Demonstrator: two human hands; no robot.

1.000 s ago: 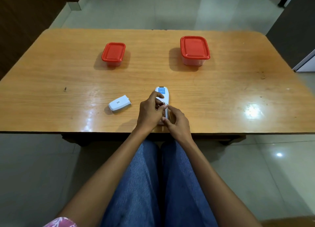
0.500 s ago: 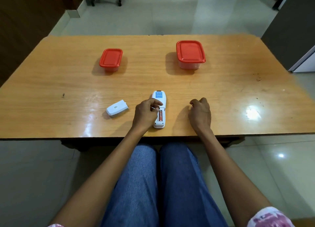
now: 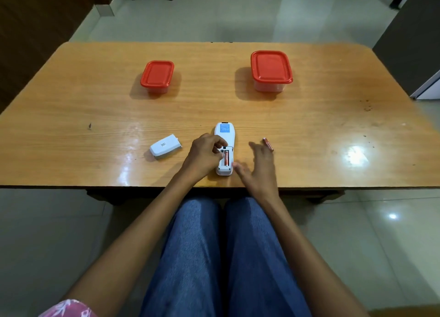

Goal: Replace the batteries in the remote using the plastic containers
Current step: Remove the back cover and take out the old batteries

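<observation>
**Remote lies open on the table, one battery out beside it**

At the far left of the wooden table [image 3: 71, 107], a small red-lidded container [image 3: 157, 76] stands closed. Nearer the front edge lies the white battery cover [image 3: 166, 147], off the remote and apart from it. The left hand [image 3: 205, 155] rests on the remote's left side, fingers curled in and pinched at the open battery bay; whether they grip anything cannot be told. The white remote [image 3: 225, 135] lies face down, lengthwise away from the person, with one orange battery [image 3: 226, 157] seated in the bay. The right hand [image 3: 259, 168] hovers just right of the remote, fingers spread loosely and holding nothing. A second orange battery [image 3: 267, 143] lies loose on the table by its fingertips. Farther back on the right stands a larger red-lidded container [image 3: 271, 69], also closed.
</observation>
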